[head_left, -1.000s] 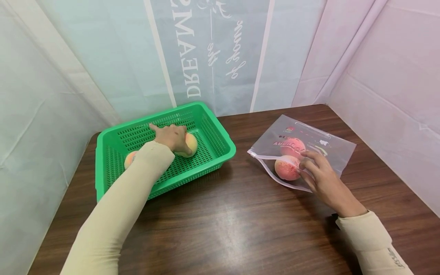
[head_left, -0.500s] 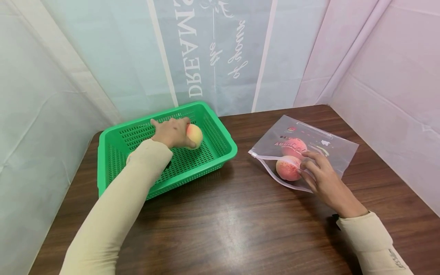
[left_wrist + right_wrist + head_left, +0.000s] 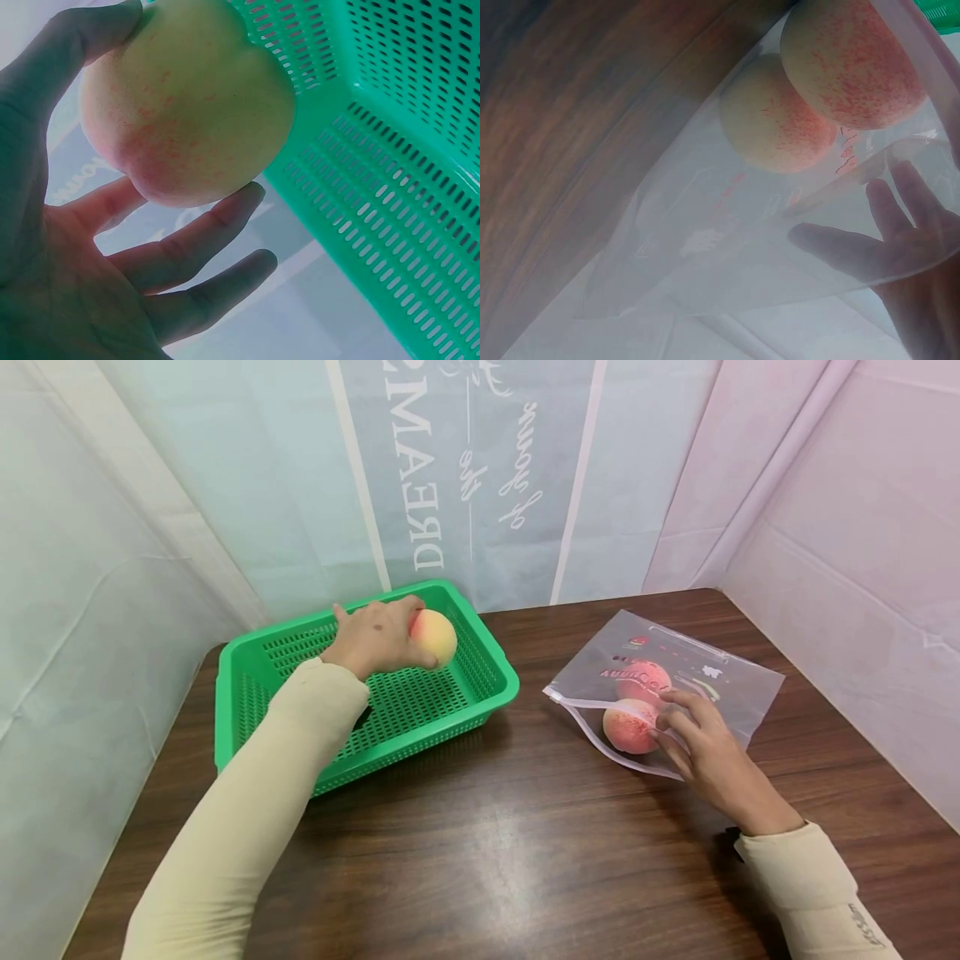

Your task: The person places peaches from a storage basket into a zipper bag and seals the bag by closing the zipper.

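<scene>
My left hand (image 3: 378,635) grips a yellow-and-pink peach (image 3: 437,639) over the back right part of the green basket (image 3: 498,685). In the left wrist view the thumb lies along one side of that peach (image 3: 187,105), with fingers on the other. On the right, a clear slider zip bag (image 3: 596,656) lies with its mouth parted toward me. Two redder peaches sit inside, one near the mouth (image 3: 626,728) and one behind it (image 3: 641,678). My right hand (image 3: 708,760) pinches the bag's upper edge beside them; its fingers (image 3: 889,206) show through film in the right wrist view.
The basket has slotted walls and stands at the back left of the brown wooden table (image 3: 450,860). My left sleeve (image 3: 247,810) crosses its front left part and hides what lies there. Fabric walls (image 3: 480,485) enclose the table's back and sides.
The left hand has lifted the peach from the basket floor, up and to the right. The other peach in the basket has gone behind the sleeve. The right hand and bag stay put.
</scene>
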`<state>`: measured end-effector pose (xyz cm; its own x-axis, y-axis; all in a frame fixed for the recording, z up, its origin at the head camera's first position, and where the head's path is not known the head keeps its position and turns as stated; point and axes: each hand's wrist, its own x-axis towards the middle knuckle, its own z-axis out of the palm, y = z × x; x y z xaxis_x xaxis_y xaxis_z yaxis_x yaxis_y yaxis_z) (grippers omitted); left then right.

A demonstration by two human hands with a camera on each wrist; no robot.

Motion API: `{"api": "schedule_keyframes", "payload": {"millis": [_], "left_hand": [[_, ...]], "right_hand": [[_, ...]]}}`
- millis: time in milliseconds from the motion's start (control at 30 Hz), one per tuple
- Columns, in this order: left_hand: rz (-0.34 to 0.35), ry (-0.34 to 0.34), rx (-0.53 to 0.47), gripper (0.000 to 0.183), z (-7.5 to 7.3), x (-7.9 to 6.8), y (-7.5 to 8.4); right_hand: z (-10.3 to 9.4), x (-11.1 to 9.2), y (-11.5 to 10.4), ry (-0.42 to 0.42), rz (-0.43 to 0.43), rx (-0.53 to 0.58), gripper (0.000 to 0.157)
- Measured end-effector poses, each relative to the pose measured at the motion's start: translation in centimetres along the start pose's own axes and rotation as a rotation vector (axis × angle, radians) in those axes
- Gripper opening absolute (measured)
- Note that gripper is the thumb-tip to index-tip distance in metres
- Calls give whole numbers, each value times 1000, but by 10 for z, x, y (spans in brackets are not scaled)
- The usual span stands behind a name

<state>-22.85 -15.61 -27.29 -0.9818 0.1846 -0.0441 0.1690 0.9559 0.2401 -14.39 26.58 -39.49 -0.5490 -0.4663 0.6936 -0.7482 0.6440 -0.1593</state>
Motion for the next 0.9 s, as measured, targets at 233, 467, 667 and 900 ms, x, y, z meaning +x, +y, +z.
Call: {"api": "schedule_keyframes", "payload": {"millis": [233,467,667,900], "left_hand": [[28,31,-35,77,-4,-6,4],[96,85,-42,70,-8,-15,17],[164,134,-21,70,-10,-21,33],[210,153,17,72,-9,-28,46]], "right_hand": [[0,2,0,0,-7,1,44],[1,5,-1,-2,-2,-4,45],[3,6,-1,11,-7,0,44],[4,5,-1,15,-4,5,44]]}}
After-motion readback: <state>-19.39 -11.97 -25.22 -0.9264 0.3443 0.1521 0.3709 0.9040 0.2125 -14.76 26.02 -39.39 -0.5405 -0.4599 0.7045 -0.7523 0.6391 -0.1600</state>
